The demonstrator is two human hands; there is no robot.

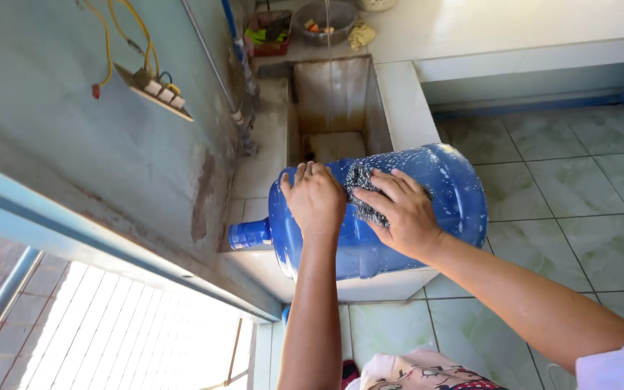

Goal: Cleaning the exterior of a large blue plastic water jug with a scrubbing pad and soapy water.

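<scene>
A large blue water jug (442, 191) lies on its side across the rim of a tiled wash basin (406, 101), its neck (248, 234) pointing left toward the wall. Soap foam speckles its surface. My left hand (315, 199) rests flat on the jug's shoulder, steadying it. My right hand (401, 214) presses a dark scrubbing pad (359, 189) against the jug's side, fingers spread over the pad.
The basin is a deep rectangular trough with white tile edges. Behind it sit a metal bowl (324, 20) and a red basket (269, 35). A pipe (240, 65) and a wall socket with yellow wires (159, 88) are on the blue wall. Green floor tiles (586, 195) lie to the right.
</scene>
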